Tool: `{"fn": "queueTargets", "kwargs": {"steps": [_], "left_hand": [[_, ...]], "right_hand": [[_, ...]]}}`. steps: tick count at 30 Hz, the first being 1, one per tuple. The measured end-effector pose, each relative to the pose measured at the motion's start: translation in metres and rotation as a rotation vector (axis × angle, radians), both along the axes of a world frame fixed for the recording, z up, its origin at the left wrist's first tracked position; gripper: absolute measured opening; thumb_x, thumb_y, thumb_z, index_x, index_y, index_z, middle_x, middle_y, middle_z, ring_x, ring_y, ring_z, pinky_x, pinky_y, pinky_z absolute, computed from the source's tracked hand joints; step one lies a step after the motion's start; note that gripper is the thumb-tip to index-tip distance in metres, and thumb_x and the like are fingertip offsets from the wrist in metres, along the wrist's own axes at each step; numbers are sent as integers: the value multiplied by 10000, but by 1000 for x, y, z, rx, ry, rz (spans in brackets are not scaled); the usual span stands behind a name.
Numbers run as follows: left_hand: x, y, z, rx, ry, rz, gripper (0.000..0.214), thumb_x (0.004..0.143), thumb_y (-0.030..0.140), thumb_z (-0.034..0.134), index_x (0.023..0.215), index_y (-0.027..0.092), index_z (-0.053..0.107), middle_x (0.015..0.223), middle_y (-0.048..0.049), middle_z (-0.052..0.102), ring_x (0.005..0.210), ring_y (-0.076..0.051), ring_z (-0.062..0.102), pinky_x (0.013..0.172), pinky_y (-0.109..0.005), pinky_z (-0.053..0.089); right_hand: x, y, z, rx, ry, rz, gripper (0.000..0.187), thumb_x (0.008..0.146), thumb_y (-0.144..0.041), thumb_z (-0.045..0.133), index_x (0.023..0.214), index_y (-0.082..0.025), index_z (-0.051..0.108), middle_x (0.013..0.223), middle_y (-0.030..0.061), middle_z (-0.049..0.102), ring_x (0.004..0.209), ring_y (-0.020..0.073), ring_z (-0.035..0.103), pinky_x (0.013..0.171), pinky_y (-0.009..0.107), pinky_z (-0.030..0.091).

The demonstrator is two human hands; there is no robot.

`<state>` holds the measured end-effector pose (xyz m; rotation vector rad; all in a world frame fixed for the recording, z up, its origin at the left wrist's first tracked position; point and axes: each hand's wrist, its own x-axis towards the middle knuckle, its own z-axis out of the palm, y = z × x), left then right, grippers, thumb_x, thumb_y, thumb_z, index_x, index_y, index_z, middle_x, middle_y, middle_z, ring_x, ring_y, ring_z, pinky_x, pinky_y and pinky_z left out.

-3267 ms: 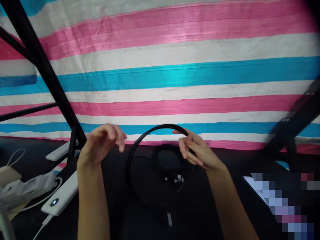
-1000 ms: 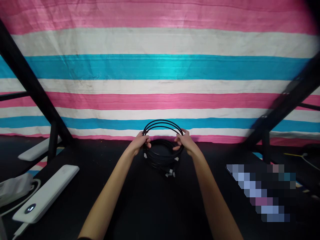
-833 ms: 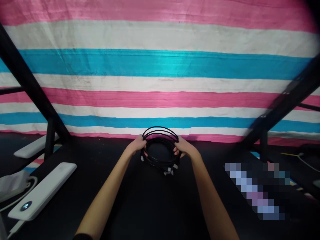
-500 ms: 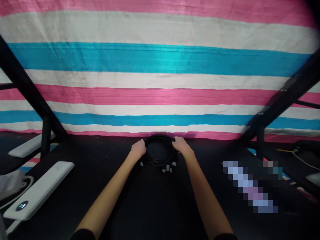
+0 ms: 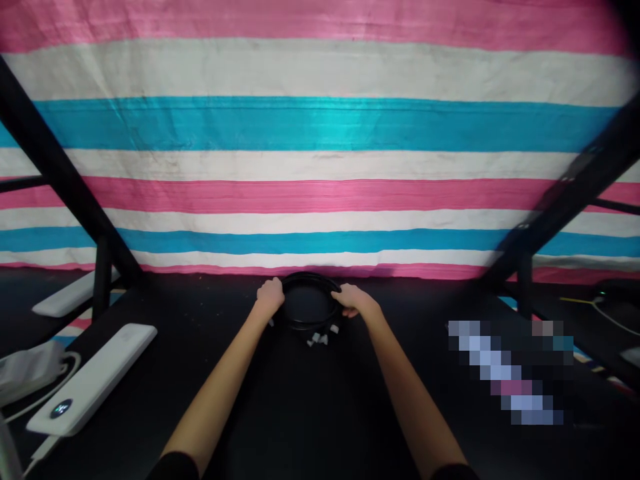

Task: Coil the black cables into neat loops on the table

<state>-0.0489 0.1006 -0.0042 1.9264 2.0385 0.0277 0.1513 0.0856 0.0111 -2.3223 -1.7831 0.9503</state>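
Currently your left hand (image 5: 271,297) is curled nearly closed at the left rim of the coil of black cable (image 5: 303,326), gripping it, its fingertips hidden. Your right hand (image 5: 355,300) has the opposite rim between thumb and bent fingers, also mostly closed; how firmly either squeezes, I cannot tell. The coil lies on the black table (image 5: 305,413) between your hands, with pale connectors (image 5: 317,339) gathered at its near right edge. Well left of the coil sits a white power bank (image 5: 95,380), and farther left of it a pale adapter (image 5: 33,367). Well right of the coil is an object masked by blocky blur (image 5: 505,373). Behind the coil hangs a striped sheet (image 5: 320,127).
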Motion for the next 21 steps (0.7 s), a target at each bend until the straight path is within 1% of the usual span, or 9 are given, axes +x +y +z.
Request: {"fn": "queueTargets", "kwargs": {"steps": [2,4,6,8,10,12,15,18,21], "left_hand": [[-7,4,3,-1,0,3,361,874,356,538,1162,138,548,1178,-107,569,1041,-223,568,885,-447,469],[-16,8,5,20,-13,2,400,865,415,532,1150,136,559,1201,-124,571,1069,-242,563,896,-450,454],[-27,13,5,58,-35,3,424,860,482,498,1129,163,575,1214,-134,580,1094,-268,560,895,-436,444],[-40,17,3,92,-58,9,412,877,513,434,1085,194,591,1164,-124,615,1074,-268,579,879,-413,447],[-53,21,-3,111,-70,13,395,901,491,404,1054,181,595,1084,-107,639,1008,-233,604,860,-405,460],[-62,24,-11,128,-73,-3,359,905,437,445,1050,143,591,1048,-93,632,958,-201,605,850,-409,473],[-66,27,-23,162,-64,-41,308,889,366,512,1074,130,583,1076,-86,608,969,-195,588,855,-419,480],[-63,29,-30,183,-49,-49,318,885,353,522,1111,133,567,1124,-94,585,1006,-210,574,869,-438,474],[-63,31,-32,152,-54,-59,324,884,355,521,1119,135,562,1133,-96,579,992,-207,578,858,-432,480]], "right_hand": [[0,3,-1,55,-8,0,424,866,-469,480,994,-106,655,653,94,679,582,183,672,642,307,530],[5,7,-2,106,-20,-25,537,854,-577,423,970,-115,672,696,107,688,614,193,675,690,337,518],[15,9,-3,152,-13,-64,644,861,-642,308,948,-128,686,734,106,697,622,184,672,720,343,505],[28,10,-6,206,1,-111,694,892,-622,186,927,-153,696,775,87,706,639,161,669,743,320,491],[40,8,-13,261,-10,-163,653,921,-545,165,889,-182,707,813,67,712,703,155,672,766,299,473],[48,5,-22,301,-48,-203,531,919,-469,266,831,-207,719,842,56,713,806,176,669,781,290,457],[48,1,-36,344,-127,-243,389,877,-410,394,806,-229,731,908,74,707,938,231,642,790,304,442],[42,-1,-46,385,-209,-269,406,885,-417,373,872,-218,727,971,118,690,983,267,625,794,322,436],[38,0,-50,383,-255,-260,423,893,-422,356,886,-206,719,974,129,685,973,277,625,781,324,436]]}}
